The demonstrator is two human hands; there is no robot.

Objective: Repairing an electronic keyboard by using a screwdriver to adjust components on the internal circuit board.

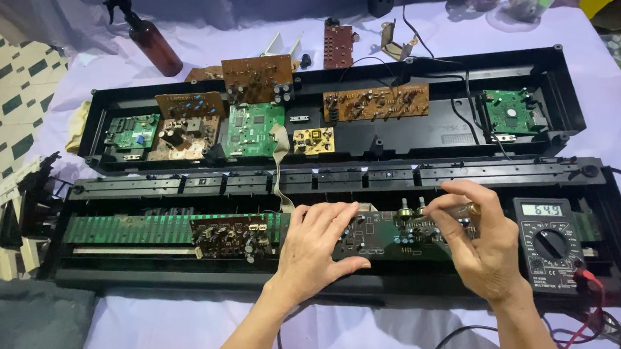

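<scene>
Across the middle of the frame a long black keyboard casing point(172, 278) lies opened on the lilac cloth point(357, 338), its rear half point(437, 136) in the upper part holding green and brown circuit boards. In the front half, just right of centre, sits a dark control board point(386, 238): the left hand point(316, 251) rests flat on its left end with fingers spread, while the right hand point(484, 241) has thumb and forefinger pinched on a small brass knob point(465, 207) at the board's upper right edge. A black multimeter point(548, 238) lies at right beside that hand, and a brown spray bottle point(149, 38) stands at upper left.
</scene>
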